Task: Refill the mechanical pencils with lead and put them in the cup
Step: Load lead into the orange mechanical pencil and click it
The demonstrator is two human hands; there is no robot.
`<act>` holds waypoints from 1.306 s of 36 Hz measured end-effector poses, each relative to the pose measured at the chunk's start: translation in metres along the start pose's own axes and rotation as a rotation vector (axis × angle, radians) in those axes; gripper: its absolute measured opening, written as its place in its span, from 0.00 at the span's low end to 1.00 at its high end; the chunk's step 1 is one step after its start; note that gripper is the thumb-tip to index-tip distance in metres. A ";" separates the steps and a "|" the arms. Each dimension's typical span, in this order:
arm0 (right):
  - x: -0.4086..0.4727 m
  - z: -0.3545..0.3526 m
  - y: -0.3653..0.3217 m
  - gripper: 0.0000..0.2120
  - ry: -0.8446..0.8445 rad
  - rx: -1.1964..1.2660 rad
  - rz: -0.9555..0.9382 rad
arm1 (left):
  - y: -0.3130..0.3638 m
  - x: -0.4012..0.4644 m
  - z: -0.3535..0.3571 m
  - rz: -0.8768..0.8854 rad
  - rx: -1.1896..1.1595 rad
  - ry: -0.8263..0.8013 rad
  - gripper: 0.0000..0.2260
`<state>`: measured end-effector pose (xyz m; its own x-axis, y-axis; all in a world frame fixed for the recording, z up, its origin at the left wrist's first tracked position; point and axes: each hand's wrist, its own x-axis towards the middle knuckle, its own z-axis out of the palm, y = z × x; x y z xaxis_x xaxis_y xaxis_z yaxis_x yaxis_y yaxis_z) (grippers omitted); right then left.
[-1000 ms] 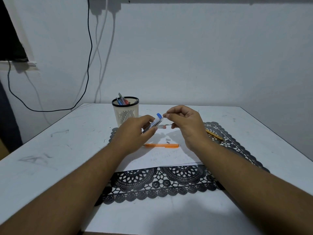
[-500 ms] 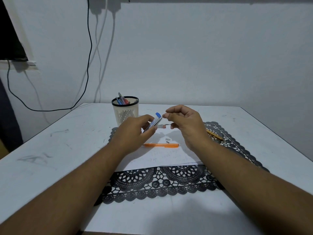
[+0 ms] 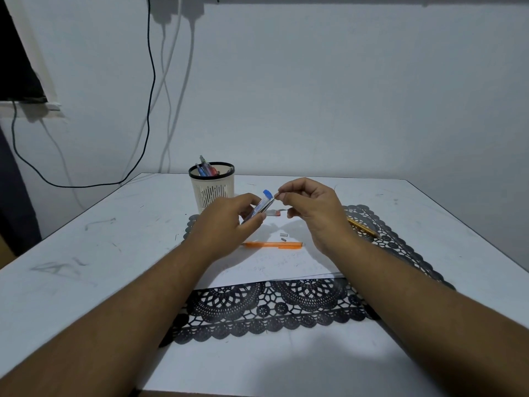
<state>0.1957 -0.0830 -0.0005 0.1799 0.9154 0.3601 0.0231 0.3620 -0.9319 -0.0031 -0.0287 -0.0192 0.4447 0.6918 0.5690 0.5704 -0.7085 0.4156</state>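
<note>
Head view: the left hand (image 3: 226, 222) grips a lead tube (image 3: 259, 207) with a blue cap, tilted up toward the right hand (image 3: 312, 204), whose thumb and forefinger pinch something thin at the tube's mouth. An orange pencil (image 3: 273, 245) lies on the paper (image 3: 274, 265) below. The cup (image 3: 211, 186) stands behind, pens inside.

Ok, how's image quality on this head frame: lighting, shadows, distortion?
Head view: dim, bluish, even light; soft shadows under both forearms on the table; wide-angle stretch at the edges; left hand and right hand fairly sharp, but whatever the right fingertips pinch is too thin to resolve.
</note>
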 end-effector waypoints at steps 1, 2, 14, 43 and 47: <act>0.000 0.000 0.000 0.07 0.000 -0.002 0.000 | 0.000 0.000 0.000 -0.001 0.000 0.000 0.11; 0.000 0.000 0.000 0.07 0.000 -0.005 -0.001 | 0.000 0.000 0.000 -0.001 -0.001 0.001 0.11; 0.002 0.000 0.000 0.09 -0.009 -0.008 -0.018 | -0.004 0.001 0.001 0.010 -0.005 0.010 0.10; 0.001 -0.001 0.000 0.07 -0.025 -0.039 -0.042 | -0.001 -0.001 0.001 0.007 -0.006 0.017 0.09; 0.001 -0.001 0.001 0.08 -0.023 -0.036 -0.044 | -0.002 -0.001 0.001 0.005 -0.007 0.016 0.10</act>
<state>0.1964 -0.0816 -0.0010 0.1549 0.9029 0.4009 0.0659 0.3954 -0.9161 -0.0041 -0.0278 -0.0209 0.4364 0.6862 0.5819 0.5633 -0.7127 0.4180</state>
